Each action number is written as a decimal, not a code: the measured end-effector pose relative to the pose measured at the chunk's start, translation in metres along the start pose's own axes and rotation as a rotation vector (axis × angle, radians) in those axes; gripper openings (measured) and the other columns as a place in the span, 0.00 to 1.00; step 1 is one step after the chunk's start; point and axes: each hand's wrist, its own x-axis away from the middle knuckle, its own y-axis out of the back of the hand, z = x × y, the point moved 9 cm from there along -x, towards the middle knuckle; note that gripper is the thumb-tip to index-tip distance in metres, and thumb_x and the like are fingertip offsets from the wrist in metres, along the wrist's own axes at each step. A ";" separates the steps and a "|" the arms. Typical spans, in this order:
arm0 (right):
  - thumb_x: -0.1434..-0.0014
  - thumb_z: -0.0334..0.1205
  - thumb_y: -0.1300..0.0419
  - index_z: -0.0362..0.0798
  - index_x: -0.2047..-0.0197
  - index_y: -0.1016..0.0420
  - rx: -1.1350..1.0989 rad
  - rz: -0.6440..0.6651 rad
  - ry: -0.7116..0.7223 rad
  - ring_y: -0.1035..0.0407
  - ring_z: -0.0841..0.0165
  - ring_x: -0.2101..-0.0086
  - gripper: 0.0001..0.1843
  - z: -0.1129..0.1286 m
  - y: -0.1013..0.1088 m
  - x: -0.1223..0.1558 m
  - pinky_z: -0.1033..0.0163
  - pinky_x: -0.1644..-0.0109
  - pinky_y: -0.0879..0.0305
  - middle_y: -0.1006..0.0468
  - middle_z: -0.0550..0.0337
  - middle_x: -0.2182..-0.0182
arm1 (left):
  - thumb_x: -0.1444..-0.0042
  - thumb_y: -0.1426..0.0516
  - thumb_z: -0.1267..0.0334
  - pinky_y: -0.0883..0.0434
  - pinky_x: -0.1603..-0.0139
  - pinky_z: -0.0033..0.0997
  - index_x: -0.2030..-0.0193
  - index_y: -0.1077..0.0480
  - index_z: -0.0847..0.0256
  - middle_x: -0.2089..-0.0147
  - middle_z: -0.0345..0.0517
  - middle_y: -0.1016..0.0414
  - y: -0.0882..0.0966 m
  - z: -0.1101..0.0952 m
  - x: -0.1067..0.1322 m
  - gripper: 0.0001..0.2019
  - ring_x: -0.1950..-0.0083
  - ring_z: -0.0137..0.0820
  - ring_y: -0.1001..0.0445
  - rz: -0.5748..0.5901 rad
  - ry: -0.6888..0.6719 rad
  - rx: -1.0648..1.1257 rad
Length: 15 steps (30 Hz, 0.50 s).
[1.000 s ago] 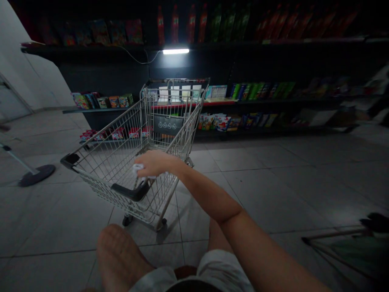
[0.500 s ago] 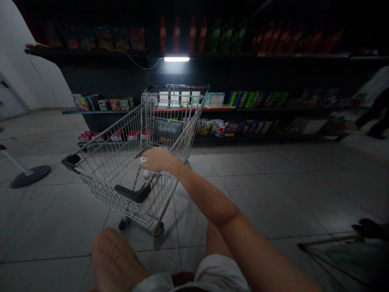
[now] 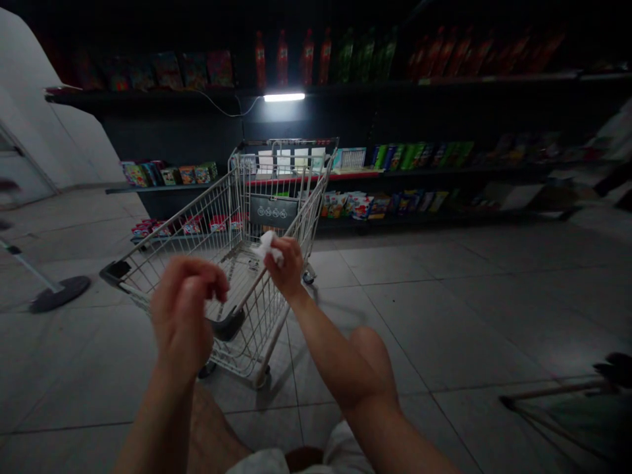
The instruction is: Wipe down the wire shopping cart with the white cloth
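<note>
My right hand (image 3: 285,266) is raised over the far side of a wire shopping cart (image 3: 197,224) and pinches a crumpled white tissue (image 3: 266,247) between its fingers. My left hand (image 3: 185,309) hangs in front of the cart's black handle (image 3: 228,324), its fingers closed together, with nothing visible in them. Neither hand appears to touch the cart. My left hand hides part of the basket's near side.
Dark shelves (image 3: 375,172) of packaged goods and bottles stand behind the cart under a lit tube lamp (image 3: 284,97). A round-based stand (image 3: 59,293) is at the left on the tiled floor (image 3: 434,329). A metal-framed object (image 3: 557,395) sits at the lower right.
My left hand has risen into view. My right hand has moved right and up, now lifting the tissue higher above the cart, with the tissue showing between its fingertips.
</note>
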 end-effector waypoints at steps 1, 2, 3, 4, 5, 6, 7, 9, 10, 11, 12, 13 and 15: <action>0.37 0.50 0.48 0.49 0.57 0.29 0.039 -0.098 -0.158 0.33 0.67 0.59 0.15 -0.024 0.006 -0.002 0.59 0.52 0.35 0.28 0.56 0.62 | 0.32 0.59 0.51 0.34 0.70 0.30 0.61 0.31 0.60 0.70 0.44 0.25 -0.016 0.006 -0.009 0.21 0.72 0.28 0.29 0.101 0.035 -0.096; 0.38 0.50 0.49 0.48 0.57 0.31 0.056 -0.179 -0.297 0.33 0.66 0.59 0.15 -0.044 0.010 0.001 0.59 0.52 0.34 0.29 0.55 0.62 | 0.33 0.59 0.50 0.33 0.68 0.31 0.60 0.31 0.61 0.66 0.47 0.23 -0.036 0.014 -0.013 0.21 0.69 0.31 0.27 0.240 0.079 -0.228; 0.38 0.49 0.49 0.47 0.56 0.32 0.056 -0.235 -0.410 0.33 0.66 0.59 0.15 -0.057 0.012 0.006 0.58 0.52 0.34 0.29 0.54 0.61 | 0.33 0.58 0.49 0.32 0.67 0.33 0.59 0.31 0.62 0.64 0.50 0.22 -0.057 0.024 -0.010 0.22 0.67 0.34 0.25 0.405 0.121 -0.378; 0.38 0.48 0.50 0.47 0.56 0.33 0.043 -0.268 -0.494 0.33 0.66 0.58 0.15 -0.064 0.011 0.014 0.58 0.51 0.34 0.29 0.54 0.61 | 0.33 0.58 0.49 0.32 0.65 0.35 0.58 0.31 0.62 0.62 0.53 0.21 -0.075 0.034 -0.004 0.22 0.64 0.37 0.23 0.564 0.154 -0.524; 0.38 0.47 0.50 0.47 0.56 0.33 0.019 -0.279 -0.550 0.33 0.67 0.58 0.14 -0.066 0.009 0.023 0.58 0.51 0.34 0.29 0.54 0.61 | 0.33 0.59 0.50 0.31 0.64 0.37 0.58 0.31 0.63 0.62 0.55 0.21 -0.088 0.042 0.005 0.22 0.63 0.40 0.22 0.696 0.167 -0.634; 0.39 0.46 0.50 0.47 0.57 0.34 -0.007 -0.268 -0.569 0.33 0.67 0.58 0.13 -0.062 0.006 0.034 0.59 0.51 0.34 0.30 0.54 0.61 | 0.33 0.60 0.52 0.31 0.63 0.38 0.57 0.31 0.63 0.62 0.56 0.21 -0.097 0.048 0.013 0.22 0.61 0.42 0.22 0.797 0.164 -0.712; 0.39 0.46 0.50 0.47 0.57 0.34 -0.032 -0.231 -0.551 0.33 0.67 0.58 0.13 -0.054 0.003 0.045 0.59 0.50 0.34 0.30 0.55 0.61 | 0.32 0.61 0.54 0.31 0.62 0.39 0.57 0.31 0.63 0.62 0.57 0.21 -0.103 0.051 0.019 0.22 0.60 0.44 0.21 0.861 0.153 -0.763; 0.41 0.47 0.49 0.48 0.59 0.33 -0.067 -0.104 -0.493 0.34 0.66 0.56 0.13 -0.035 -0.003 0.070 0.59 0.49 0.34 0.30 0.55 0.61 | 0.32 0.62 0.57 0.31 0.62 0.40 0.55 0.32 0.64 0.62 0.57 0.21 -0.107 0.053 0.024 0.21 0.59 0.45 0.21 0.901 0.124 -0.807; 0.42 0.47 0.48 0.48 0.61 0.32 -0.078 -0.019 -0.478 0.34 0.65 0.56 0.12 -0.028 -0.005 0.084 0.58 0.49 0.34 0.30 0.54 0.61 | 0.32 0.63 0.58 0.31 0.62 0.40 0.54 0.32 0.64 0.62 0.57 0.21 -0.106 0.053 0.024 0.21 0.59 0.45 0.21 0.900 0.116 -0.816; 0.43 0.46 0.46 0.48 0.63 0.32 -0.086 0.089 -0.481 0.33 0.64 0.57 0.11 -0.025 -0.009 0.097 0.58 0.50 0.34 0.30 0.54 0.62 | 0.32 0.63 0.58 0.31 0.62 0.40 0.54 0.32 0.64 0.62 0.57 0.21 -0.105 0.053 0.024 0.21 0.59 0.46 0.21 0.898 0.113 -0.820; 0.45 0.44 0.44 0.48 0.64 0.32 -0.091 0.202 -0.505 0.33 0.64 0.57 0.09 -0.025 -0.011 0.109 0.59 0.51 0.34 0.29 0.55 0.63 | 0.32 0.63 0.58 0.31 0.63 0.40 0.55 0.32 0.64 0.63 0.57 0.21 -0.104 0.054 0.023 0.21 0.59 0.46 0.21 0.898 0.114 -0.822; 0.47 0.42 0.43 0.49 0.66 0.32 -0.095 0.303 -0.545 0.33 0.64 0.59 0.07 -0.029 -0.013 0.118 0.59 0.52 0.34 0.29 0.55 0.64 | 0.32 0.63 0.58 0.31 0.63 0.40 0.55 0.32 0.64 0.63 0.57 0.21 -0.104 0.055 0.023 0.21 0.59 0.46 0.21 0.897 0.116 -0.822; 0.50 0.37 0.43 0.49 0.67 0.31 -0.076 0.393 -0.645 0.32 0.65 0.61 0.05 -0.046 -0.007 0.120 0.61 0.53 0.33 0.28 0.56 0.66 | 0.32 0.63 0.57 0.32 0.64 0.38 0.55 0.32 0.64 0.63 0.57 0.21 -0.103 0.057 0.023 0.21 0.60 0.44 0.21 0.903 0.118 -0.816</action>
